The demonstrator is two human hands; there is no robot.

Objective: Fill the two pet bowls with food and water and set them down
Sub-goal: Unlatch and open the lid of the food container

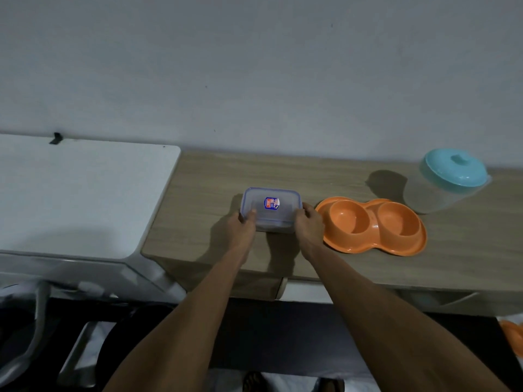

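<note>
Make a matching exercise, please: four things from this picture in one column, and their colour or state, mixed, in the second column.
Things:
1. double pet bowl
2. jug lid
3. rectangular container
4. appliance top

Descriptions:
A. held at both ends by the left hand and right hand
B. white and flat, left of the wooden counter
C. orange, both hollows empty
D. turquoise, with a knob

Pairs: 1-C, 2-D, 3-A, 4-B

Left hand (242,225) and right hand (309,222) grip a lidded container (270,208) beside the orange double bowl (373,224)
</note>
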